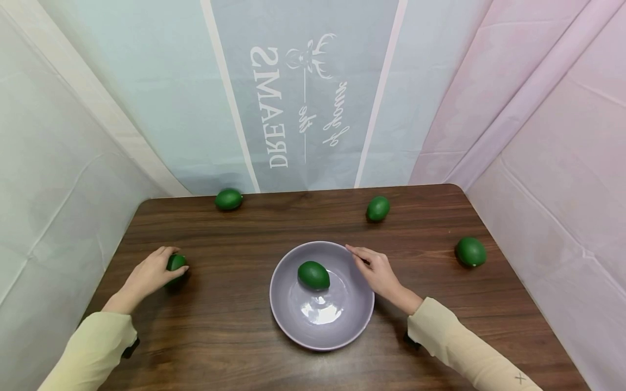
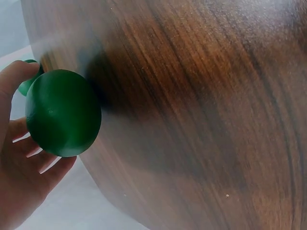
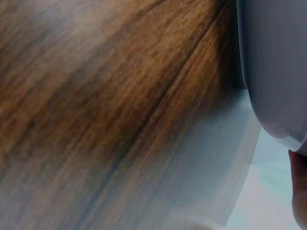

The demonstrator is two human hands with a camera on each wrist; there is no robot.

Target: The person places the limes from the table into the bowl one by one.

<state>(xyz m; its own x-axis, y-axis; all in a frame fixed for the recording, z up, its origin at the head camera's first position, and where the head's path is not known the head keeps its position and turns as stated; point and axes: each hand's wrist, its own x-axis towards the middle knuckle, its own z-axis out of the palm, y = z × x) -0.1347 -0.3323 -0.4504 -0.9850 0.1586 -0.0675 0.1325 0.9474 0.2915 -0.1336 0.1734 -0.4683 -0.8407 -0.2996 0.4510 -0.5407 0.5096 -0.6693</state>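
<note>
At the left side of the table, my left hand point(image 1: 149, 274) holds a green lime point(image 1: 175, 263) between thumb and fingers. In the left wrist view this lime point(image 2: 64, 113) sits low over the wood, thumb on one side and fingers spread behind. My right hand point(image 1: 380, 273) grips the upper right rim of a round lilac bowl point(image 1: 288, 317). The right wrist view shows the bowl's outer wall point(image 3: 278, 62) with a fingertip point(image 3: 298, 179) right at its rim. Inside the bowl lies one lime point(image 1: 313, 275).
Three more limes rest on the dark wooden table point(image 1: 220, 326): one at the back left point(image 1: 229, 199), one at the back right point(image 1: 378, 208) and one near the right edge point(image 1: 471, 252). A printed cloth point(image 1: 303, 119) hangs behind, with pale sheets along both sides.
</note>
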